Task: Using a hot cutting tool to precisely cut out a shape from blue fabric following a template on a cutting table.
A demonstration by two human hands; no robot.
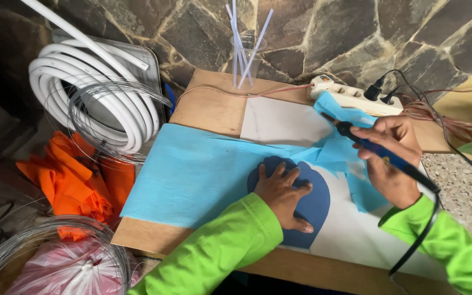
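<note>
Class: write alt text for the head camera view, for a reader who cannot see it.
A left hand presses a dark blue rounded template flat on light blue fabric sheet, while the right hand holds a blue corded heat tool above a wooden board.

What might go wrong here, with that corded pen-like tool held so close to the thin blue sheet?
If hot, the blue-handled corded tool in the right hand might scorch the thin light-blue sheet. The left hand, flat on the dark blue rounded template, lies near its likely path. The black cord could snag the sleeve.
</note>
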